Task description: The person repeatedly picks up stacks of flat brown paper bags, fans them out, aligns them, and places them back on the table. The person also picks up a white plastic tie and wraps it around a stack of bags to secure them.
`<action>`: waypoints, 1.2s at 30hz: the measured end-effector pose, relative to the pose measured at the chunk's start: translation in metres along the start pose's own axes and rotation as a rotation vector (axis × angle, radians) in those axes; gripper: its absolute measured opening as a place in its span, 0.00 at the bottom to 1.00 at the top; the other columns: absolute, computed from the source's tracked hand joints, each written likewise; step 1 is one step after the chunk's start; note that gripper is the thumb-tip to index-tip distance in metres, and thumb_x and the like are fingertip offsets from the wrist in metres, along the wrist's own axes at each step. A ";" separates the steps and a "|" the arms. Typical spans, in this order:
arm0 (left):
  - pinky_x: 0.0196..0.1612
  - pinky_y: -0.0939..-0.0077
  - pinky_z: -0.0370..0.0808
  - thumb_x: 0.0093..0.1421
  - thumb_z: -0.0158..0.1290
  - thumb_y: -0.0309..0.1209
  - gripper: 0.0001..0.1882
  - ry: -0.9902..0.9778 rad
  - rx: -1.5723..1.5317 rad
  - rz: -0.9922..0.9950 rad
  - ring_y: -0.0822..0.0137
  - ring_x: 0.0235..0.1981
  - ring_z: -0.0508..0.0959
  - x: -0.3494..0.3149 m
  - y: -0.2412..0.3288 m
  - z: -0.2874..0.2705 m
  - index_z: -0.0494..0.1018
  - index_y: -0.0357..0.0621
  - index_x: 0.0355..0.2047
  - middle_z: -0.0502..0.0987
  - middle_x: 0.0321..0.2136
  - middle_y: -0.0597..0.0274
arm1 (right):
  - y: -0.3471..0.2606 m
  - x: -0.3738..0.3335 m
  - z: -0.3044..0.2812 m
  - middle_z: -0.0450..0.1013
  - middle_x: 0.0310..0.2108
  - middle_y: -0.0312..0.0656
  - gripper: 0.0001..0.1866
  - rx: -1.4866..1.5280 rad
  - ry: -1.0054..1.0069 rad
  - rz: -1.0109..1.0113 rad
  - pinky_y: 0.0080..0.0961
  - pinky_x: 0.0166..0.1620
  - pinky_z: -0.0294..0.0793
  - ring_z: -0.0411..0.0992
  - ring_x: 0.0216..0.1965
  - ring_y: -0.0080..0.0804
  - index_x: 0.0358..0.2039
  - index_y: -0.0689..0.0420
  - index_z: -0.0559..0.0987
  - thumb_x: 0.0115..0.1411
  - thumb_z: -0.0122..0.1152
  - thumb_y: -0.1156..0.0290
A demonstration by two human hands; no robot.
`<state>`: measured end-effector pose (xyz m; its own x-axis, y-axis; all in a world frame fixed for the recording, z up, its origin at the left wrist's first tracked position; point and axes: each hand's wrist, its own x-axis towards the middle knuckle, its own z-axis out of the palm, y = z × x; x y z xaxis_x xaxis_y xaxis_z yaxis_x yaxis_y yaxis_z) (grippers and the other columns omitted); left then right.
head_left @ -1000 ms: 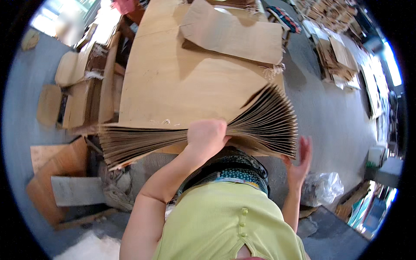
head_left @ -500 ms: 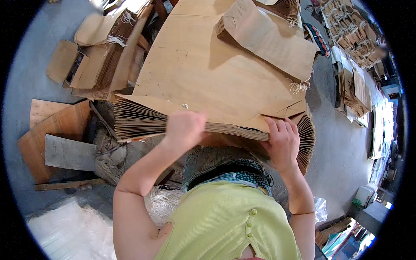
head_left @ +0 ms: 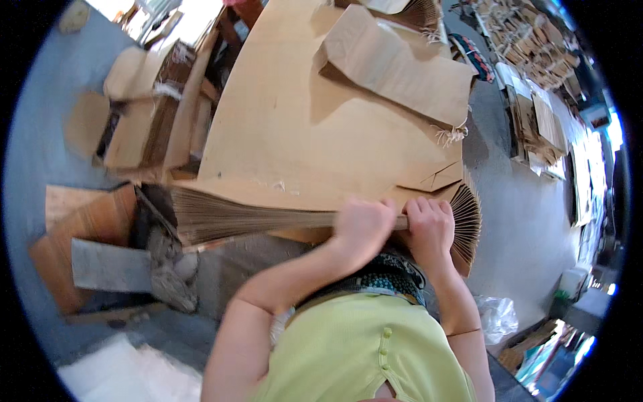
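Note:
A thick stack of brown paper bags (head_left: 268, 218) lies across the near edge of the table, its layers fanned apart at both ends and squeezed thin in the middle. My right hand (head_left: 430, 226) is closed round this thin part, fingers over the top near the right-hand fan. Just to its left, my left hand (head_left: 364, 226) is curled into a fist on the stack's near edge, slightly smeared by motion; its fingertips are hidden. A folded flap with creases (head_left: 432, 181) shows on top, beyond my right hand.
Another bundle of brown bags (head_left: 402, 70) with white string ends lies farther back on the wooden table (head_left: 261, 120). More bundles (head_left: 144, 114) stand at the left, beside boards (head_left: 110, 264) leaning low. Stacks (head_left: 536, 120) line the floor at right. Clear plastic (head_left: 495, 318) lies at lower right.
My left hand has moved right along the stack, close to my right hand, which keeps its hold. The whole view has shifted, so the table's near edge sits lower.

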<state>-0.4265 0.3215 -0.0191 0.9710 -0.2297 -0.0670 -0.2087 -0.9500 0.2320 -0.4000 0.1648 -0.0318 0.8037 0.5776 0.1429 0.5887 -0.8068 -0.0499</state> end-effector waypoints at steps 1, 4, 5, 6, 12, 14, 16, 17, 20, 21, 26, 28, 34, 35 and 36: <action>0.25 0.72 0.73 0.50 0.52 0.28 0.04 0.025 0.055 0.056 0.61 0.24 0.81 0.011 0.014 0.012 0.75 0.46 0.26 0.79 0.20 0.56 | 0.002 0.000 0.004 0.68 0.27 0.35 0.19 -0.029 0.009 -0.005 0.31 0.43 0.65 0.70 0.36 0.33 0.28 0.51 0.71 0.35 0.70 0.71; 0.29 0.67 0.77 0.52 0.52 0.29 0.06 -0.164 -0.071 -0.045 0.60 0.28 0.82 0.026 0.028 0.004 0.78 0.51 0.24 0.80 0.23 0.59 | 0.016 -0.005 -0.021 0.71 0.35 0.39 0.21 0.075 -0.072 -0.048 0.34 0.53 0.64 0.70 0.45 0.36 0.36 0.53 0.73 0.39 0.69 0.68; 0.30 0.64 0.78 0.54 0.52 0.31 0.07 -0.071 -0.119 -0.010 0.58 0.27 0.82 0.023 0.023 0.004 0.79 0.52 0.22 0.80 0.22 0.58 | 0.019 -0.005 -0.038 0.71 0.41 0.41 0.23 0.238 -0.045 -0.060 0.36 0.58 0.60 0.67 0.50 0.37 0.41 0.54 0.73 0.42 0.69 0.67; 0.27 0.63 0.78 0.54 0.53 0.31 0.07 -0.104 -0.122 -0.028 0.57 0.25 0.82 0.023 0.016 0.014 0.79 0.51 0.23 0.80 0.22 0.56 | 0.024 -0.007 -0.058 0.70 0.46 0.43 0.26 0.409 -0.011 -0.083 0.38 0.63 0.56 0.65 0.55 0.39 0.46 0.54 0.73 0.44 0.69 0.65; 0.29 0.56 0.75 0.51 0.61 0.44 0.19 -0.179 0.078 0.069 0.46 0.27 0.79 0.031 0.016 0.002 0.74 0.41 0.30 0.78 0.23 0.48 | 0.095 -0.108 -0.079 0.75 0.40 0.41 0.16 0.427 0.522 0.670 0.34 0.51 0.68 0.71 0.46 0.40 0.41 0.55 0.77 0.52 0.66 0.70; 0.27 0.58 0.75 0.53 0.58 0.46 0.19 -0.177 0.085 0.106 0.48 0.25 0.79 0.028 0.014 0.000 0.74 0.42 0.34 0.77 0.21 0.51 | 0.094 -0.139 -0.072 0.76 0.38 0.41 0.12 0.362 0.581 0.799 0.33 0.48 0.70 0.72 0.43 0.40 0.38 0.57 0.78 0.52 0.65 0.72; 0.26 0.59 0.75 0.54 0.57 0.47 0.21 -0.175 0.112 0.129 0.49 0.23 0.78 0.028 0.015 -0.003 0.74 0.42 0.37 0.77 0.20 0.52 | 0.083 -0.157 -0.065 0.76 0.36 0.41 0.09 0.316 0.600 0.838 0.32 0.46 0.70 0.72 0.42 0.40 0.35 0.58 0.79 0.52 0.64 0.74; 0.26 0.59 0.74 0.53 0.57 0.47 0.22 -0.176 0.136 0.136 0.49 0.23 0.78 0.028 0.017 -0.005 0.74 0.42 0.38 0.77 0.20 0.52 | 0.075 -0.164 -0.058 0.75 0.36 0.40 0.09 0.288 0.596 0.822 0.33 0.47 0.70 0.72 0.42 0.39 0.34 0.56 0.79 0.51 0.65 0.74; 0.24 0.60 0.73 0.52 0.59 0.48 0.24 -0.101 0.112 0.215 0.50 0.21 0.78 0.030 0.009 -0.001 0.74 0.41 0.40 0.76 0.18 0.52 | 0.051 -0.163 -0.048 0.75 0.36 0.38 0.09 0.181 0.597 0.686 0.34 0.48 0.69 0.72 0.42 0.39 0.33 0.54 0.79 0.49 0.67 0.73; 0.24 0.60 0.73 0.51 0.59 0.48 0.24 -0.097 0.115 0.218 0.50 0.21 0.78 0.030 0.008 -0.001 0.74 0.41 0.40 0.76 0.17 0.51 | 0.043 -0.157 -0.046 0.74 0.38 0.36 0.10 0.168 0.603 0.653 0.36 0.50 0.68 0.71 0.44 0.37 0.33 0.51 0.80 0.48 0.68 0.72; 0.24 0.61 0.73 0.51 0.59 0.48 0.25 -0.099 0.149 0.242 0.50 0.20 0.77 0.034 0.007 0.000 0.74 0.41 0.40 0.75 0.17 0.51 | 0.023 -0.142 -0.045 0.73 0.43 0.35 0.13 0.109 0.584 0.570 0.39 0.53 0.68 0.69 0.48 0.35 0.34 0.48 0.80 0.44 0.70 0.70; 0.24 0.60 0.72 0.51 0.59 0.48 0.25 -0.095 0.165 0.244 0.50 0.20 0.77 0.032 0.009 -0.002 0.74 0.41 0.40 0.75 0.16 0.51 | 0.018 -0.139 -0.048 0.73 0.44 0.35 0.14 0.114 0.618 0.550 0.38 0.53 0.68 0.69 0.48 0.35 0.33 0.48 0.81 0.43 0.70 0.69; 0.23 0.60 0.72 0.51 0.58 0.48 0.24 -0.065 0.163 0.257 0.50 0.19 0.77 0.031 0.013 -0.003 0.74 0.40 0.37 0.75 0.16 0.51 | 0.014 -0.136 -0.041 0.72 0.44 0.33 0.12 0.027 0.577 0.561 0.38 0.54 0.68 0.68 0.50 0.34 0.30 0.49 0.80 0.42 0.69 0.69; 0.23 0.60 0.72 0.51 0.58 0.48 0.24 -0.059 0.151 0.261 0.50 0.19 0.76 0.031 0.013 -0.002 0.74 0.40 0.36 0.75 0.16 0.51 | 0.015 -0.136 -0.040 0.73 0.44 0.33 0.11 0.022 0.581 0.553 0.38 0.55 0.68 0.68 0.50 0.34 0.30 0.49 0.80 0.42 0.68 0.70; 0.23 0.60 0.72 0.51 0.58 0.48 0.23 -0.055 0.142 0.267 0.50 0.19 0.76 0.032 0.014 -0.002 0.74 0.40 0.36 0.75 0.16 0.51 | 0.016 -0.137 -0.039 0.73 0.44 0.33 0.11 0.018 0.585 0.549 0.38 0.55 0.68 0.68 0.50 0.34 0.30 0.50 0.80 0.42 0.68 0.70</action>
<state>-0.3985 0.3015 -0.0160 0.8727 -0.4824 -0.0750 -0.4735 -0.8738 0.1107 -0.5044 0.0682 -0.0134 0.8064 -0.0639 0.5879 0.1276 -0.9519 -0.2785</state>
